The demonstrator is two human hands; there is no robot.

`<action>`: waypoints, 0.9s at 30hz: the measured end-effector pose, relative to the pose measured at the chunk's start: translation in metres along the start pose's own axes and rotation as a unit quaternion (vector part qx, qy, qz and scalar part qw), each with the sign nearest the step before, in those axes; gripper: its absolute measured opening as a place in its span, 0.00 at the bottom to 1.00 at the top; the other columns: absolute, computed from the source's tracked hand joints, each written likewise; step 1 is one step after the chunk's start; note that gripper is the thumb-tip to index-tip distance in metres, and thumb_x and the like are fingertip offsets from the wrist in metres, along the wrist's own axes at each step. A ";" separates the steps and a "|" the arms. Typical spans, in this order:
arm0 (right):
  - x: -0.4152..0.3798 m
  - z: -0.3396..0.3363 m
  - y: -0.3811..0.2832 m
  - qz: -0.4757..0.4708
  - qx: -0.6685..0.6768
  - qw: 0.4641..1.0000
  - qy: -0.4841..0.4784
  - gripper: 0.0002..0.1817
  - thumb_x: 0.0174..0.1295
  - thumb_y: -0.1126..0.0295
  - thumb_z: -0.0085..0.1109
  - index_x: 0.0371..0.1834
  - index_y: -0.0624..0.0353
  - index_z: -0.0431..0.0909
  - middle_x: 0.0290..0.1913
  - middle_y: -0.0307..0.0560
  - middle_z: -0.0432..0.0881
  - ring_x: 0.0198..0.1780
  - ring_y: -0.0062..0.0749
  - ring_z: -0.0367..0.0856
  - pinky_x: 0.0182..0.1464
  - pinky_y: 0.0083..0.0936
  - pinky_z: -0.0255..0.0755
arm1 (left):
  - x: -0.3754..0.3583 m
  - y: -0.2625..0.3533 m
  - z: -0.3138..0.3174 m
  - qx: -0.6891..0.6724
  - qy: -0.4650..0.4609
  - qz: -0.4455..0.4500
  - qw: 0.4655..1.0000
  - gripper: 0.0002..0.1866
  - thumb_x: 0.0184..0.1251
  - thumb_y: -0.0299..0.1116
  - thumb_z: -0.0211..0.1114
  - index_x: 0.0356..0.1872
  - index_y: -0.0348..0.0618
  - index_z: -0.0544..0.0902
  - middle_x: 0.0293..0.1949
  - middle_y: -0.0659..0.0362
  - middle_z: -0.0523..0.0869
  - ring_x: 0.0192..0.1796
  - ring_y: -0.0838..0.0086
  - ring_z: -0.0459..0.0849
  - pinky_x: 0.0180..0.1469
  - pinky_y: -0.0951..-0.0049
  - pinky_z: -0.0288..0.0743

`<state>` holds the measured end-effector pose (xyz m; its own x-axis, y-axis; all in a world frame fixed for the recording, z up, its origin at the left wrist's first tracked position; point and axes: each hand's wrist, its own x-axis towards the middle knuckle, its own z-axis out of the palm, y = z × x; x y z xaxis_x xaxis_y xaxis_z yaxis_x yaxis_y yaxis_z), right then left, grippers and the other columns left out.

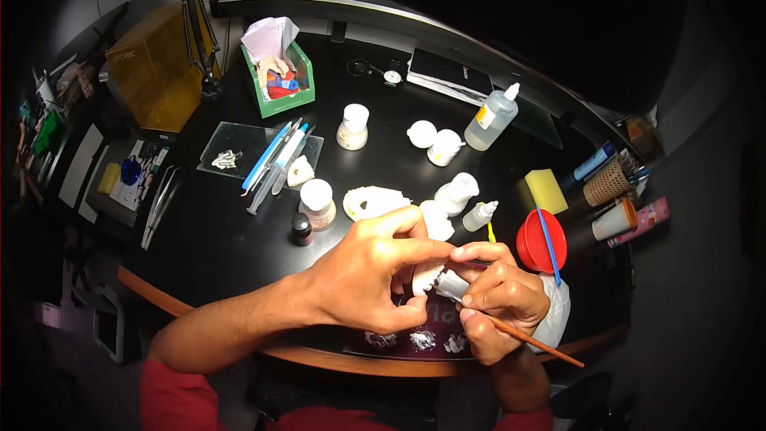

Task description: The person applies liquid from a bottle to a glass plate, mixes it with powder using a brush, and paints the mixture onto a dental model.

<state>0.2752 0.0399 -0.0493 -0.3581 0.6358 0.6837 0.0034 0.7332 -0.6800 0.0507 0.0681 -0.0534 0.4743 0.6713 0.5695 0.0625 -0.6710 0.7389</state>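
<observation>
On black curved table, cluttered jars, dark room around.

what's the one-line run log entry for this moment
left hand: holds white dental model | right hand: holds thin brush at model | red cup: beside right hand

Both forearms were brought together; the left hand was curled closed, the right hand pinched beside it.

The bench carries two white lidded jars, three squeeze bottles, one red bowl, one yellow sponge, one green box and two glass slabs.
</observation>
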 end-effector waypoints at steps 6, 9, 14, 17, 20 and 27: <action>-0.002 -0.001 0.001 -0.006 -0.006 1.000 -0.005 0.02 0.56 0.78 0.63 0.30 0.64 0.79 0.29 0.48 0.82 0.57 0.54 0.84 0.61 0.53 0.87 | 0.001 0.000 -0.001 0.006 -0.003 0.000 1.000 0.30 0.44 0.24 0.75 0.56 0.39 0.90 0.35 0.59 0.80 0.25 0.80 0.83 0.28 0.79 0.82; -0.001 -0.001 0.000 -0.007 -0.008 1.000 -0.003 0.02 0.56 0.78 0.63 0.30 0.64 0.79 0.28 0.48 0.82 0.57 0.54 0.84 0.60 0.53 0.87 | 0.000 0.000 0.000 0.005 -0.002 0.005 1.000 0.29 0.44 0.24 0.75 0.56 0.39 0.90 0.36 0.59 0.80 0.25 0.80 0.83 0.28 0.79 0.82; -0.001 -0.001 0.001 -0.007 0.000 1.000 0.005 0.03 0.56 0.78 0.62 0.29 0.65 0.79 0.28 0.48 0.80 0.56 0.53 0.83 0.59 0.54 0.88 | 0.000 0.000 0.000 0.008 0.000 0.009 1.000 0.29 0.45 0.24 0.75 0.56 0.38 0.90 0.35 0.59 0.79 0.24 0.80 0.83 0.28 0.79 0.81; 0.000 0.000 0.001 -0.016 -0.003 1.000 0.003 0.02 0.56 0.78 0.61 0.30 0.66 0.79 0.27 0.49 0.79 0.55 0.52 0.83 0.58 0.55 0.88 | 0.001 0.001 0.000 0.005 0.006 0.012 1.000 0.28 0.45 0.23 0.74 0.55 0.37 0.89 0.35 0.58 0.79 0.25 0.79 0.82 0.28 0.78 0.81; -0.002 -0.001 0.006 -0.027 0.008 0.999 0.021 0.04 0.51 0.80 0.63 0.31 0.63 0.81 0.28 0.46 0.83 0.54 0.57 0.87 0.52 0.40 0.90 | 0.001 0.002 0.001 -0.003 0.013 0.018 1.000 0.25 0.46 0.22 0.72 0.52 0.34 0.89 0.35 0.57 0.77 0.25 0.78 0.81 0.27 0.77 0.79; -0.002 0.000 0.004 -0.013 0.020 0.999 0.049 0.02 0.55 0.79 0.63 0.31 0.63 0.80 0.29 0.47 0.82 0.52 0.55 0.86 0.55 0.43 0.89 | 0.002 -0.001 0.001 0.017 0.013 0.035 0.999 0.26 0.46 0.22 0.74 0.53 0.37 0.90 0.36 0.57 0.79 0.28 0.79 0.83 0.29 0.78 0.82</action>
<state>0.2759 0.0416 -0.0538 -0.2639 0.6394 0.7221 -0.0421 0.7403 -0.6709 0.0520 0.0698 -0.0536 0.4550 0.6302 0.6291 0.0606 -0.7268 0.6842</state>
